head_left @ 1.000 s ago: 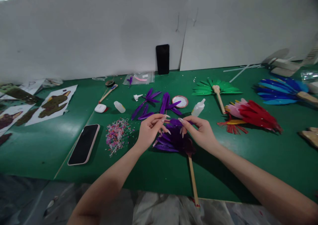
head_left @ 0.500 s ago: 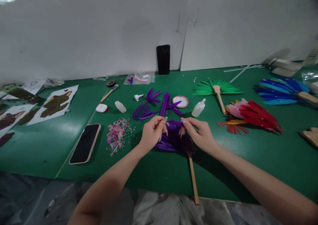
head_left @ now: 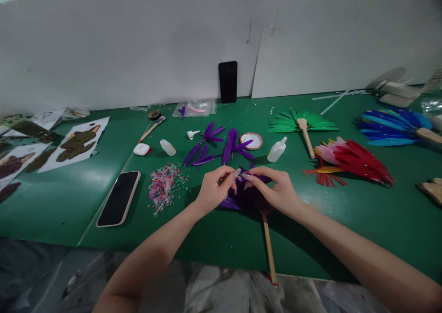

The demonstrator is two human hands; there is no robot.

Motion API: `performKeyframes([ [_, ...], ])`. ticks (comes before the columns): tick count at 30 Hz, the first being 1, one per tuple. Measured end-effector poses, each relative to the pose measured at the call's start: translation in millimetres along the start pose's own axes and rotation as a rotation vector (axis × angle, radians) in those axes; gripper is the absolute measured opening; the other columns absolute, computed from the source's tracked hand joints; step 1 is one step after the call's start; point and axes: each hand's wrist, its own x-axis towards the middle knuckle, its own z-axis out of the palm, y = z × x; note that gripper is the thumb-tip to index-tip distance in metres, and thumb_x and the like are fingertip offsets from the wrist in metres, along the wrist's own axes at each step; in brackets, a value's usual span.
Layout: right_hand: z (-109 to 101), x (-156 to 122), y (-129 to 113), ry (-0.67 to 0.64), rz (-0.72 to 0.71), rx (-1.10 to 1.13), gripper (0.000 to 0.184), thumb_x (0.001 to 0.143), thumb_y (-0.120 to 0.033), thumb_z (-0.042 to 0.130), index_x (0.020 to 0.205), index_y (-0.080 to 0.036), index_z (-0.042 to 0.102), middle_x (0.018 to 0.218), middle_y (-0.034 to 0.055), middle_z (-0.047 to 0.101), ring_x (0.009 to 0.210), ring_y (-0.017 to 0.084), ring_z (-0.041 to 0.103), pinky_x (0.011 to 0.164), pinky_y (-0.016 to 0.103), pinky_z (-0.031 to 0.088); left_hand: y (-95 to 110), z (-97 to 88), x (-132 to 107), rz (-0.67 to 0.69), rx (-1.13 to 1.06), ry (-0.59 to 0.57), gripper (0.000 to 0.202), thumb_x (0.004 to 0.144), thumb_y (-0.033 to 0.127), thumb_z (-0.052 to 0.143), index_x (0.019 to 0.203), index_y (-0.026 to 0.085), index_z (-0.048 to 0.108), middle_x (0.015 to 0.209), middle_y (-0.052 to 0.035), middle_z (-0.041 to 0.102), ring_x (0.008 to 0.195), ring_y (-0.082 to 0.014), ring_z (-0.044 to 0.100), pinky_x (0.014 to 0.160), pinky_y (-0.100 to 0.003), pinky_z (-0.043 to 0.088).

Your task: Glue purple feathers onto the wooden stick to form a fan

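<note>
My left hand (head_left: 218, 188) and my right hand (head_left: 278, 188) meet fingertip to fingertip over the purple feather fan (head_left: 231, 203) lying on the table. A purple feather (head_left: 264, 179) shows under the fingers of my right hand, which is closed in a pinch. The left thumb and forefinger are pinched too; what lies between them is too small to make out. From the fan a wooden handle (head_left: 269, 246) runs toward me past the table's front edge. Loose purple feathers (head_left: 229, 145) lie just beyond my hands.
Glue bottles (head_left: 277, 150) (head_left: 167, 147) and a round lid (head_left: 251, 141) stand around the feathers. Left are a confetti pile (head_left: 165, 187) and a phone (head_left: 119, 199). Right lie a green fan (head_left: 303, 125), red feathers (head_left: 359, 161) and a blue fan (head_left: 390, 126). Another phone (head_left: 228, 82) leans on the wall.
My hands have come together; the gap between their fingertips has closed, the right hand moving left and both slightly lower. The fan stays on the table.
</note>
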Motion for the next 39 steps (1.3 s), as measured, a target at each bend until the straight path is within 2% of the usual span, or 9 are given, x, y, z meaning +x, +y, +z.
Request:
performKeyframes([
  [5, -1, 3, -4, 0.028, 0.088, 0.169, 0.017, 0.084, -0.034, 0.054, 0.080, -0.019, 0.059, 0.060, 0.0000, 0.064, 0.056, 0.014, 0.061, 0.060, 0.026, 0.049, 3, -2.8, 0, 0.027, 0.028, 0.057, 0.024, 0.083, 0.037, 0.051, 0.072, 0.017, 0.058, 0.051, 0.0028, 0.056, 0.040, -0.0056, 0.046, 0.046, -0.019, 0.040],
  [10, -8, 12, -2, 0.180, 0.196, 0.359, 0.028, 0.085, -0.044, 0.049, 0.078, -0.019, 0.056, 0.048, -0.0038, 0.055, 0.042, 0.010, 0.053, 0.045, 0.021, 0.043, 4, -15.0, 3, 0.033, -0.012, 0.281, 0.023, 0.083, 0.035, 0.051, 0.071, 0.017, 0.058, 0.050, 0.0032, 0.053, 0.039, -0.0054, 0.044, 0.042, -0.018, 0.037],
  [12, -11, 13, -2, 0.149, 0.244, 0.367, 0.040, 0.085, -0.051, 0.044, 0.069, -0.017, 0.056, 0.042, -0.0042, 0.049, 0.034, 0.007, 0.044, 0.035, 0.019, 0.034, 4, -17.0, 3, 0.073, 0.019, 0.367, 0.021, 0.084, 0.033, 0.051, 0.071, 0.018, 0.057, 0.050, 0.0034, 0.052, 0.040, -0.0059, 0.045, 0.042, -0.018, 0.037],
  [14, -11, 12, -4, 0.024, 0.275, 0.374, 0.048, 0.084, -0.057, 0.041, 0.066, -0.016, 0.058, 0.040, -0.0039, 0.048, 0.031, 0.006, 0.039, 0.031, 0.019, 0.028, 3, -15.6, 0, 0.151, 0.117, 0.393, 0.018, 0.084, 0.030, 0.051, 0.071, 0.018, 0.058, 0.049, 0.0033, 0.052, 0.041, -0.0069, 0.048, 0.044, -0.019, 0.039],
  [17, -7, 8, -11, -0.151, 0.291, 0.411, 0.048, 0.082, -0.058, 0.043, 0.066, -0.016, 0.059, 0.043, -0.0035, 0.050, 0.032, 0.006, 0.041, 0.032, 0.018, 0.031, -2, -9.8, -4, 0.415, 0.377, 0.283, 0.012, 0.082, 0.023, 0.052, 0.075, 0.018, 0.061, 0.052, 0.0013, 0.058, 0.045, -0.0085, 0.052, 0.048, -0.021, 0.041],
  [20, -1, 4, -15, -0.167, 0.344, 0.437, 0.047, 0.081, -0.055, 0.048, 0.054, -0.016, 0.051, 0.040, -0.0037, 0.048, 0.032, 0.005, 0.042, 0.033, 0.018, 0.033, -7, -6.1, -7, 0.747, 0.611, 0.143, 0.013, 0.078, 0.016, 0.054, 0.086, 0.018, 0.064, 0.055, -0.0004, 0.063, 0.047, -0.0097, 0.055, 0.049, -0.022, 0.040],
  [22, 2, 3, -14, -0.144, 0.364, 0.471, 0.044, 0.080, -0.053, 0.052, 0.056, -0.016, 0.051, 0.043, -0.0035, 0.050, 0.033, 0.005, 0.042, 0.033, 0.018, 0.033, -9, -6.4, -7, 0.850, 0.692, 0.116, 0.017, 0.077, 0.015, 0.055, 0.091, 0.017, 0.063, 0.055, -0.0012, 0.064, 0.048, -0.0104, 0.057, 0.049, -0.022, 0.041],
  [27, 0, 6, -13, -0.084, 0.326, 0.551, 0.029, 0.074, -0.045, 0.063, 0.074, -0.016, 0.060, 0.054, -0.0035, 0.057, 0.039, 0.006, 0.045, 0.037, 0.018, 0.038, -9, -8.6, -6, 0.855, 0.698, 0.131, 0.016, 0.077, 0.015, 0.054, 0.090, 0.019, 0.063, 0.059, -0.0022, 0.065, 0.051, -0.0110, 0.059, 0.050, -0.022, 0.042],
  [39, -10, 14, -6, 0.059, 0.276, 0.535, 0.026, 0.078, -0.040, 0.061, 0.068, -0.017, 0.064, 0.052, -0.0037, 0.055, 0.041, 0.007, 0.043, 0.046, 0.022, 0.037, -9, -7.7, -8, 0.784, 0.742, 0.119, 0.017, 0.079, 0.018, 0.052, 0.091, 0.017, 0.064, 0.052, -0.0020, 0.063, 0.048, -0.0111, 0.058, 0.051, -0.022, 0.042],
])
